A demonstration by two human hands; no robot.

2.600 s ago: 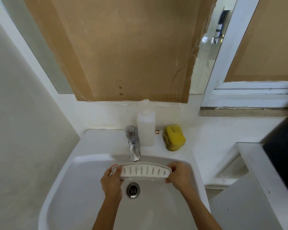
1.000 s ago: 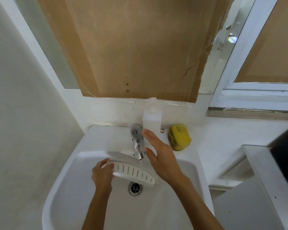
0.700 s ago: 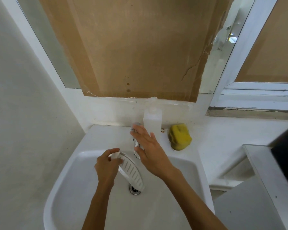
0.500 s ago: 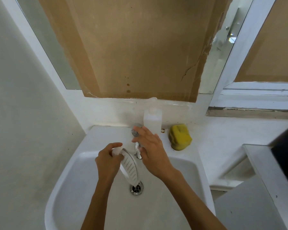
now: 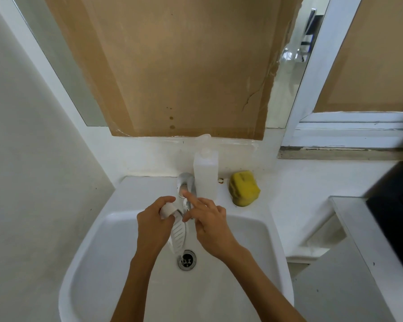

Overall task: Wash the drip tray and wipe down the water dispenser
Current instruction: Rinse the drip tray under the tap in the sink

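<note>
**Q:** White basin [image 5: 254, 231] below a cardboard-covered mirror [image 5: 172, 66]: what stage of the task does the view show?

**A:** Washing of the drip tray [image 5: 178, 237], apparently under way. Left hand [image 5: 153, 225] grips the tray's far end, fingers curled round it; the slotted tray hangs almost on end inside the basin, its near tip just above the drain [image 5: 186, 260]. Right hand [image 5: 208, 223], fingers loosely extended and holding nothing, reaches to the tap [image 5: 184, 182], one fingertip at the tap body. Soap bottle [image 5: 205, 175] stands just right of the tap; yellow sponge [image 5: 243, 188] lies untouched on the bench [image 5: 300, 182] farther right. By judgement, soaping and scrubbing may remain, and wiping the water dispenser certainly does.

**Q:** What cannot be read from the view?

**A:** No water dispenser appears anywhere. Whether water runs is not discernible; the spout is partly covered by the right hand. The tray's underside and its cleanliness are hidden. A dark object [image 5: 396, 217] at far right is cut off and unidentifiable.
</note>
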